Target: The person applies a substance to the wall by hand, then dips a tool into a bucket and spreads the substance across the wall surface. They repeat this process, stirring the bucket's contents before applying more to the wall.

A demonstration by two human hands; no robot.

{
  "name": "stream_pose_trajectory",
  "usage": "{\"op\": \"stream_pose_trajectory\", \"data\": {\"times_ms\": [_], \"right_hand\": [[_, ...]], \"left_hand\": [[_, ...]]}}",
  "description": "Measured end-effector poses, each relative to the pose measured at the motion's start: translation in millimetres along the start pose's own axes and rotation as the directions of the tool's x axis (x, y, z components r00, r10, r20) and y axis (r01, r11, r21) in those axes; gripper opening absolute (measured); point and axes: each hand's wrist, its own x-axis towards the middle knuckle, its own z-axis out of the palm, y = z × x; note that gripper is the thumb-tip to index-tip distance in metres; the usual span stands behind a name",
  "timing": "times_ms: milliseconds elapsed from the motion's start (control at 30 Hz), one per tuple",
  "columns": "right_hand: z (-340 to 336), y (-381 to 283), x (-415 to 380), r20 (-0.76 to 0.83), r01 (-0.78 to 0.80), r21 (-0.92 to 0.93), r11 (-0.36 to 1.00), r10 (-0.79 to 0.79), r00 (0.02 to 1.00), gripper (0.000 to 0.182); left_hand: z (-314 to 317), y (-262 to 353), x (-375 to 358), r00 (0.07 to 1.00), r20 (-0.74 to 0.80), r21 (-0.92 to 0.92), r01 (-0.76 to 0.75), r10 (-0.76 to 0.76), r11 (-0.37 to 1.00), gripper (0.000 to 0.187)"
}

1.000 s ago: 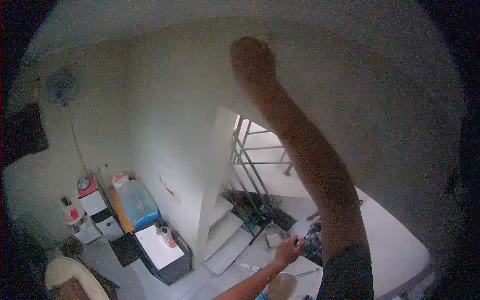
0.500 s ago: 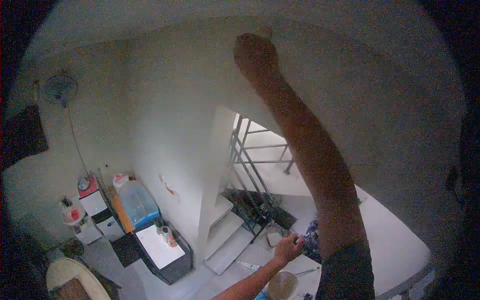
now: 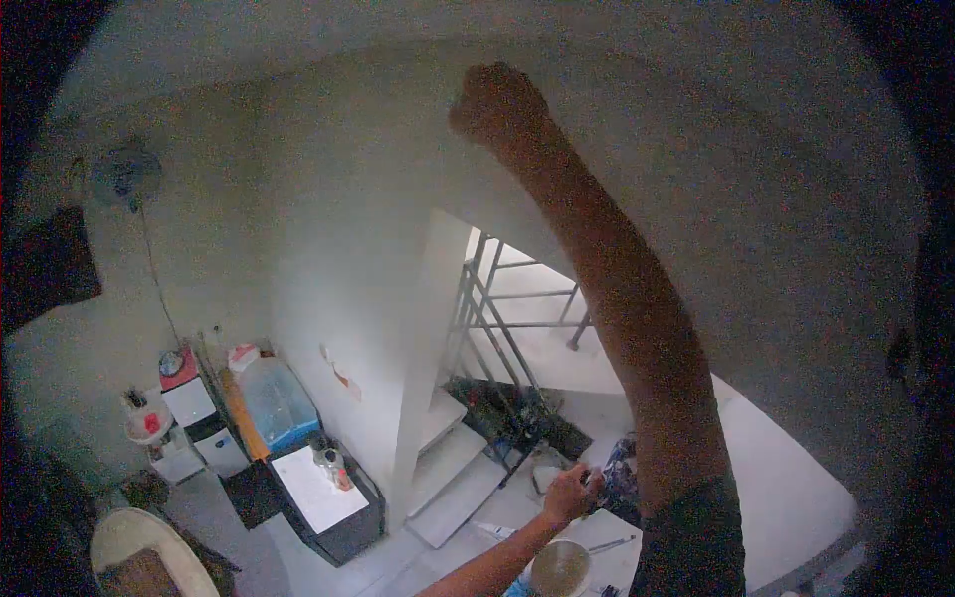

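My right hand [image 3: 499, 104] is raised high against the pale wall [image 3: 338, 189], its fingers curled closed. Whatever it may hold is hidden by the fist and the dim, grainy picture. Lower down, my left hand [image 3: 571, 495] is closed, with a small dark thing at its fingertips that I cannot make out. Just below that hand stands a round tub [image 3: 559, 569] with brownish contents. A thin stick-like tool [image 3: 611, 544] lies beside the tub. Dark patterned cloth [image 3: 622, 473] shows between the left hand and my right forearm.
Steps [image 3: 458, 488] and a metal railing [image 3: 517, 323] lie below the wall. To the left are a dark cabinet with a white top [image 3: 316, 493], bottles [image 3: 331, 468], a clear blue-tinted container [image 3: 279, 403] and a wall fan [image 3: 127, 177]. A white surface [image 3: 776, 478] spreads at right.
My right hand has shifted slightly left along the wall, and a pale patch by its knuckles no longer shows. My left hand has barely moved.
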Motion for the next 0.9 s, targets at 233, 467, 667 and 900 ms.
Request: {"op": "stream_pose_trajectory", "data": {"times_ms": [233,467,667,900], "right_hand": [[7.6,15.1,11.8,-0.069,0.001,-0.044,0.999,-0.004,0.998,0.032],[-17.3,-22.0,-1.6,0.111,-0.146,0.024,0.989,0.143,0.984,0.028],[-17.1,-13.9,-18.4,0.101,-0.209,-0.004,0.978,0.208,0.973,0.026],[-17.0,-10.1,-4.3,-0.015,-0.104,-0.025,0.994,0.103,0.995,0.026]], "left_hand": [[1.3,-0.6,-1.9,0.995,-0.073,-0.024,-0.072,0.070,0.997,0.045],[-8.8,14.3,-3.6,0.994,-0.077,-0.102,-0.092,0.084,0.991,0.045],[14.3,-14.2,0.6,0.995,-0.054,-0.024,-0.079,0.078,0.997,0.047],[0.5,1.8,-3.4,1.000,-0.022,-0.036,-0.012,0.012,0.999,0.048]]}}
